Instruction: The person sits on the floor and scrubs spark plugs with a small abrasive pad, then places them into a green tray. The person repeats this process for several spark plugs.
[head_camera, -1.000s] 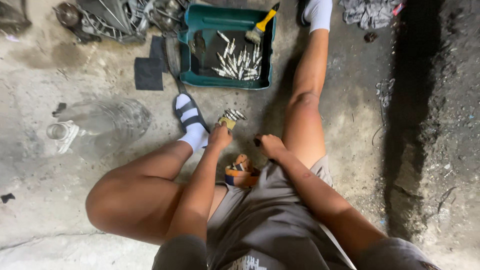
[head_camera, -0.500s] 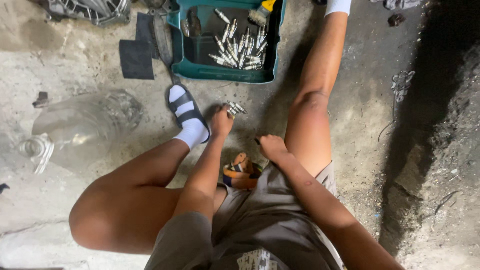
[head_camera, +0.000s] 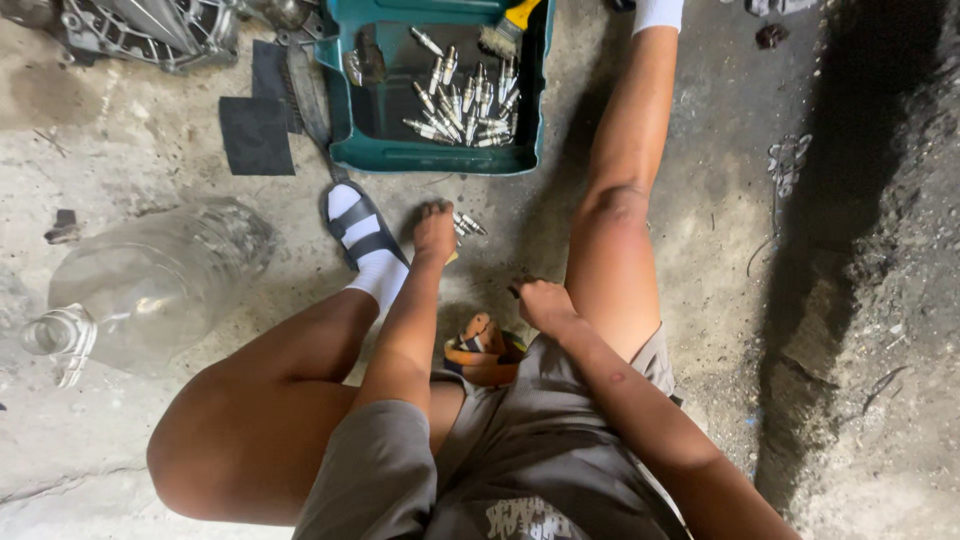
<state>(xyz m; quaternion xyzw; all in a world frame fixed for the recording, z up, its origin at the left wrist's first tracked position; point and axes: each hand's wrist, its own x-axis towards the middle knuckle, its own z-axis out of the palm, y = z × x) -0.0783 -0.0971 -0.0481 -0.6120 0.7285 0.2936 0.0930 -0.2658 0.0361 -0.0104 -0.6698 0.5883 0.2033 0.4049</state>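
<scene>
Left hand (head_camera: 436, 232) closed around small metal parts (head_camera: 467, 224) on the floor. Right hand (head_camera: 543, 303) clenched; contents hidden. Teal tray (head_camera: 340, 100) nearby.

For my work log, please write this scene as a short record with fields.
place: concrete floor, person seated
left hand: on small metal parts lying on the floor
right hand: closed near the right knee; contents cannot be told
tray: green tray holding many small metal parts and a brush
left side: clear plastic bottle on its side
between legs: orange striped object
</scene>
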